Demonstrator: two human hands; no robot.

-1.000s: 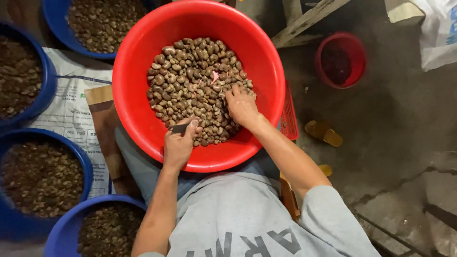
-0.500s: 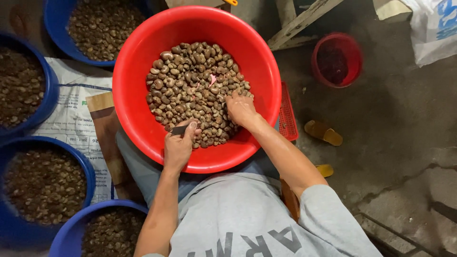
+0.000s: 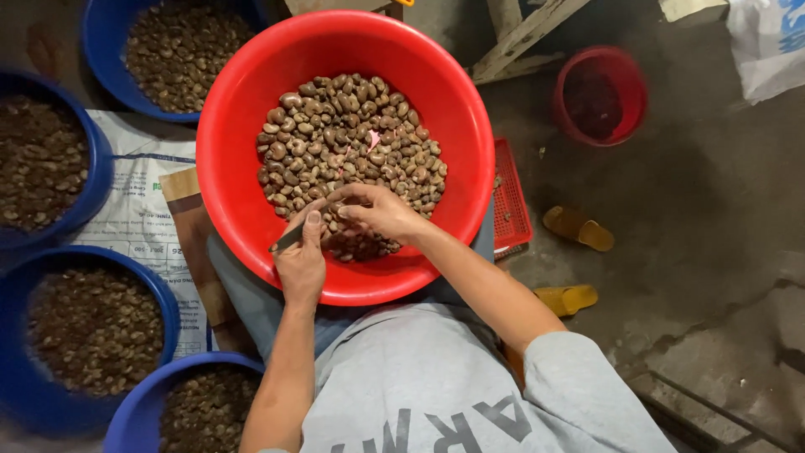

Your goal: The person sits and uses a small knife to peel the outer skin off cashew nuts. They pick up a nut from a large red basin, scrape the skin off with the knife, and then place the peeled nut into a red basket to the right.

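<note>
Two hands work over one red basin (image 3: 251,126) that rests on the person's lap, close enough that both forearms reach its near edge without stretching. Left hand (image 3: 300,264): grip pressed together around a small dark-handled blade (image 3: 288,239), thumb laid along the top, the tool angled up and to the left over the inner wall of the basin. Right hand (image 3: 381,214): fingertips pinched together on a nut at the near edge of the heap, directly beside the left thumb; the nut itself is mostly hidden by the fingers. Brown nuts (image 3: 352,147) fill the basin floor, one pale pink fragment among them. Four blue tubs (image 3: 50,159) sit to the person's left, each holding darker brown material, ranged within arm's reach, apparently as separate lots. A printed sack (image 3: 142,193) lies on the floor between them. Further right: a small red bucket (image 3: 599,92), a flat red crate (image 3: 510,197) half under the basin, and two yellow sandals (image 3: 579,226) on the concrete floor.
</note>
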